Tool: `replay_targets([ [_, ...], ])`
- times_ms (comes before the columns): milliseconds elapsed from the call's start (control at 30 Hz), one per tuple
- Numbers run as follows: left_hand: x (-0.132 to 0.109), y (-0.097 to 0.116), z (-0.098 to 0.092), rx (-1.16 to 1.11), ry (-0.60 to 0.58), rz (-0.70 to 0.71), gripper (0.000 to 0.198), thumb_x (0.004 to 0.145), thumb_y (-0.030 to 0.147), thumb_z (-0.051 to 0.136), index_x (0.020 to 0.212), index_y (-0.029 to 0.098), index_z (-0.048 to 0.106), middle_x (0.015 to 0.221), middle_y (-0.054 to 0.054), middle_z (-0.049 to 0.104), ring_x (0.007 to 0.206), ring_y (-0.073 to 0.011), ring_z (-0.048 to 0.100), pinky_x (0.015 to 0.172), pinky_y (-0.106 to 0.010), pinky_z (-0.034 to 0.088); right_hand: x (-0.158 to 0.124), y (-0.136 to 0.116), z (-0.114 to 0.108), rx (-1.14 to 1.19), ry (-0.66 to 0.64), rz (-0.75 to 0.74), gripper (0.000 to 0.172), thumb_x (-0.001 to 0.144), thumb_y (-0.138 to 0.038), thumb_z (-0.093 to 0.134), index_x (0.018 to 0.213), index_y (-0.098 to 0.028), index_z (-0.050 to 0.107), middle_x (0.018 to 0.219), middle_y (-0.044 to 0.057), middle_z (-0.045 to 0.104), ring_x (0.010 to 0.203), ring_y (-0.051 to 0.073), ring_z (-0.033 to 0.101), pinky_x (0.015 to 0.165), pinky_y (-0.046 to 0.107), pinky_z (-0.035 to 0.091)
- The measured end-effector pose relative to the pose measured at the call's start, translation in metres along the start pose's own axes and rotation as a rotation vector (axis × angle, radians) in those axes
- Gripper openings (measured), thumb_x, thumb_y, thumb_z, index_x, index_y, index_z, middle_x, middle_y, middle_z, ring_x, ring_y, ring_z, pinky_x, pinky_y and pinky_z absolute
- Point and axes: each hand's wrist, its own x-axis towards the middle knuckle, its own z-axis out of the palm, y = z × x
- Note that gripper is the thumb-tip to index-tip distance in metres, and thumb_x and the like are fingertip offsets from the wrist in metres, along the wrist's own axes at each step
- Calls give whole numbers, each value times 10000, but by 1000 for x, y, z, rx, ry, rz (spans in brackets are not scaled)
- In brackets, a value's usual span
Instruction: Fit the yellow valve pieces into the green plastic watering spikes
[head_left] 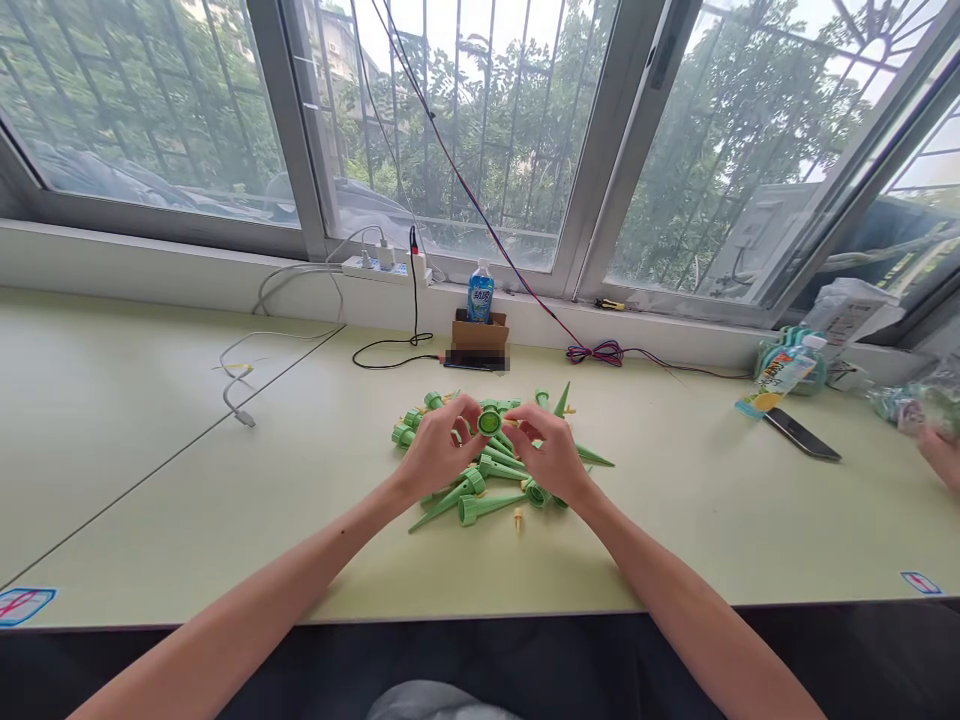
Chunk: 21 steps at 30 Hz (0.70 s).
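Note:
Above a pile of green plastic plant watering spikes [491, 510], my left hand [442, 440] pinches one green watering spike [490, 421], its round open end facing me. My right hand [551, 450] is at the other side of that spike, thumb and fingers pinched together close to its rim. What lies between those right fingertips is too small to make out. Several spikes stick out from under and around both hands, some pointed right, some toward me. A small yellow valve piece [518, 520] lies on the table just in front of the pile.
On the pale table [675, 530], a cardboard box [480, 335] with a blue bottle [481, 292] stands behind the pile. Bundled wires [596, 352], a drink pouch [776, 385] and a phone [802, 435] lie rightward. Another person's hand [941, 457] shows far right. A cable [238, 410] lies left.

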Motion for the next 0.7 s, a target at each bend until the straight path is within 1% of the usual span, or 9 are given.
replay_targets([
  [67, 1, 0, 0, -71, -24, -48, 178, 827, 335, 621, 840, 193, 515, 807, 6, 563, 583, -97, 532, 478, -202, 422, 0, 0, -1, 8, 6, 0, 170, 945, -341, 549, 912, -201, 640, 860, 36, 619, 566, 97, 534, 558, 240, 483],
  [133, 2, 1, -1, -163, -50, -124, 209, 849, 386, 594, 828, 192, 518, 723, 13, 554, 552, -108, 527, 467, -215, 419, 1, 0, -2, 12, 16, -1, 183, 947, -352, 547, 916, -202, 648, 877, 39, 617, 565, 94, 533, 561, 239, 488],
  [200, 3, 3, -2, -272, -97, -217, 293, 879, 471, 542, 795, 193, 502, 614, 25, 510, 513, -122, 522, 446, -225, 406, 1, 0, -3, 4, 15, -3, 189, 949, -354, 549, 913, -202, 655, 894, 45, 622, 572, 95, 539, 563, 239, 491],
  [233, 4, 4, -3, -333, -123, -260, 342, 885, 515, 520, 773, 194, 488, 592, 26, 493, 507, -129, 527, 433, -228, 397, 1, 0, -3, -1, 10, -6, 189, 949, -353, 550, 912, -203, 659, 901, 47, 626, 578, 96, 544, 562, 239, 491],
  [333, 5, 6, -5, -479, -186, -345, 435, 861, 595, 526, 718, 191, 449, 634, 14, 494, 537, -142, 559, 420, -228, 392, 0, 0, -3, -10, -6, -21, 178, 947, -344, 557, 919, -206, 666, 914, 50, 633, 592, 100, 552, 567, 241, 490],
  [400, 5, 7, -6, -501, -232, -371, 446, 846, 598, 557, 707, 187, 454, 628, 13, 497, 545, -142, 562, 432, -225, 396, 1, 0, -3, -8, -14, -29, 171, 945, -343, 561, 924, -209, 666, 918, 50, 634, 597, 101, 553, 570, 242, 489],
  [500, 5, 5, -6, -474, -277, -376, 421, 841, 583, 582, 737, 181, 513, 579, 17, 500, 547, -144, 561, 448, -220, 397, 1, 0, -2, -2, -19, -29, 186, 942, -363, 563, 918, -212, 668, 916, 51, 632, 605, 106, 556, 563, 242, 489],
  [600, 4, 4, -7, -459, -283, -366, 403, 836, 573, 596, 788, 174, 568, 576, 13, 515, 555, -146, 567, 448, -217, 400, 2, 0, -3, 2, -19, -35, 200, 939, -378, 566, 913, -211, 673, 914, 53, 633, 607, 108, 556, 555, 242, 487],
  [700, 4, 5, -7, -430, -284, -356, 400, 827, 565, 608, 770, 172, 564, 575, 10, 533, 539, -140, 557, 448, -219, 404, 3, 1, -3, -1, -27, -45, 188, 938, -367, 570, 923, -213, 676, 922, 52, 636, 604, 107, 551, 556, 244, 487],
])
